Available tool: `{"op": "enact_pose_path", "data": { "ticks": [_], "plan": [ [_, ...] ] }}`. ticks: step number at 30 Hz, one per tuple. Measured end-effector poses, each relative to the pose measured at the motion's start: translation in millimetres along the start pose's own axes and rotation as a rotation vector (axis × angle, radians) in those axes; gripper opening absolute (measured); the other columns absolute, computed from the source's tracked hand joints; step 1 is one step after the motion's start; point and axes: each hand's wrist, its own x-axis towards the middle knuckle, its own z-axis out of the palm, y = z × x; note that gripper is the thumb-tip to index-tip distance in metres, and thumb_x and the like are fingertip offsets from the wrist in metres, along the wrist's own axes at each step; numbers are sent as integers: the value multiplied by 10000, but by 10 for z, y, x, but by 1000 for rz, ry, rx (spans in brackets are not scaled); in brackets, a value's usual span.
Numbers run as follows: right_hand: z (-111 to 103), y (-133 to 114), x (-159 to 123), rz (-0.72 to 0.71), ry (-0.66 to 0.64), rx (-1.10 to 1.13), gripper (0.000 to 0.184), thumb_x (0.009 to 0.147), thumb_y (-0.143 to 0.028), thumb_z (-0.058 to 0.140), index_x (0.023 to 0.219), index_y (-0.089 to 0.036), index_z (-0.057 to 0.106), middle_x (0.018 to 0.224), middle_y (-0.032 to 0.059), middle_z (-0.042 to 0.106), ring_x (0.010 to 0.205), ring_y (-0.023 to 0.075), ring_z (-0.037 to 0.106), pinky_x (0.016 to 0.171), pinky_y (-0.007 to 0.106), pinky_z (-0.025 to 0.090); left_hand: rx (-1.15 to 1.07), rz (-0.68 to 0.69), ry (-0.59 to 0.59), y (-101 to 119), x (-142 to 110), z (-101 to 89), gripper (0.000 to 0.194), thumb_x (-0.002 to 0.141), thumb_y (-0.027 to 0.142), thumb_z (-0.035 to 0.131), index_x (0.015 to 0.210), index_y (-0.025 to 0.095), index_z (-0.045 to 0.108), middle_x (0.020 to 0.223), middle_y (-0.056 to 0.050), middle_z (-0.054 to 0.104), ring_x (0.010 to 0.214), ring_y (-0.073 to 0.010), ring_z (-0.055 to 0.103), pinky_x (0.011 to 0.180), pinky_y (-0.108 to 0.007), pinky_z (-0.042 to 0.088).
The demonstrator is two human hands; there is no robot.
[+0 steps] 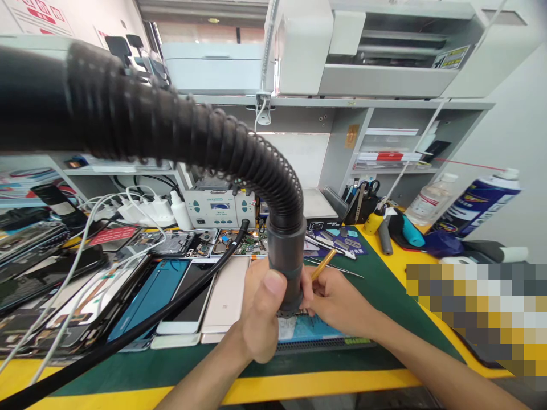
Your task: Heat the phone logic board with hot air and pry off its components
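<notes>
My left hand (pixel 262 319) is closed around the lower end of a black ribbed hose nozzle (pixel 287 250), with its thumb on the near side. The hose (pixel 192 125) arches down from the upper left. My right hand (pixel 342 299) pinches a slim gold-coloured tool (pixel 325 263); its tip is hidden by fingers and nozzle. Below both hands lies a blue work pad (pixel 316 330) with a dark ridged front edge. Small parts show just under the nozzle mouth, too covered to make out.
Phones and phone parts, including a blue back panel (pixel 147 299) and a gold phone back (pixel 225 296), crowd the left. A black cable (pixel 171 307) crosses them. Behind stands a grey control station (pixel 220 208). At right are a spray can (pixel 474 205) and a clear bottle (pixel 431 199).
</notes>
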Motion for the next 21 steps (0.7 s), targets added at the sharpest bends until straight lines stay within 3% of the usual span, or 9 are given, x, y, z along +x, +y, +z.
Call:
{"op": "enact_pose_path", "data": {
  "ticks": [21],
  "plan": [
    [6, 20, 1, 10, -2, 4, 238, 956, -360, 572, 788, -194, 594, 659, -35, 490, 572, 105, 426, 553, 251, 338, -19, -12, -4, -13, 1, -5, 583, 883, 731, 447, 800, 175, 603, 673, -42, 607, 613, -174, 541, 723, -338, 492]
  ]
}}
